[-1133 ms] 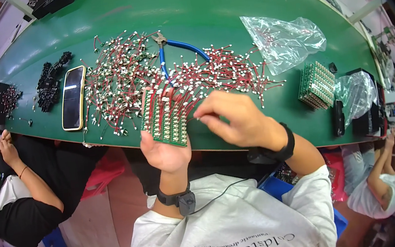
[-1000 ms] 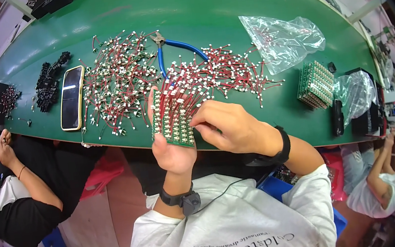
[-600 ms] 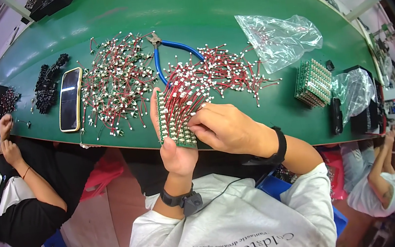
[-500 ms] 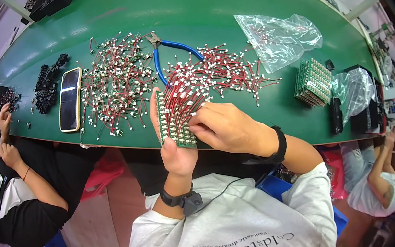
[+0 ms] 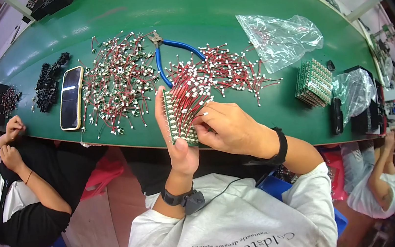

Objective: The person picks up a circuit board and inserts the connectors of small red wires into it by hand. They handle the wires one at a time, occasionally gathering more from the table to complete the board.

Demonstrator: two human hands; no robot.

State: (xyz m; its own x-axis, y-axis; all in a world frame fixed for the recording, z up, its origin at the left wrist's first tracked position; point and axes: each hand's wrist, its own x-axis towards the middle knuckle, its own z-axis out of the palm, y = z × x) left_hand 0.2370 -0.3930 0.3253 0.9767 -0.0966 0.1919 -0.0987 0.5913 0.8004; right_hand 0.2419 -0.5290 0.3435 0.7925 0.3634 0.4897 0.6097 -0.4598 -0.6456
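My left hand (image 5: 183, 159) is wrapped round a green circuit board panel (image 5: 171, 117), tilted above the table's near edge. Rows of small white sockets line the panel. Many short red cables with white plugs (image 5: 186, 92) stand out from it toward the far side. Over the panel's lower right part, my right hand (image 5: 232, 128) pinches a red connector cable, whose white plug (image 5: 205, 114) shows above the fingers. Its other end is hidden by the fingertips. Just beyond the panel lies a pair of blue-handled cutters (image 5: 159, 61).
On the green table (image 5: 183, 6) lie a pile of wired small boards (image 5: 118, 79), loose red cables (image 5: 237, 66), a phone (image 5: 71, 98), black parts (image 5: 47, 85), a clear bag (image 5: 285, 38) and stacked panels (image 5: 313, 83). A co-worker (image 5: 28, 193) sits at left.
My left hand has tilted the panel and shifted it slightly right. My right hand stays near the same spot, a white plug now showing above its fingers. The left co-worker's hands moved.
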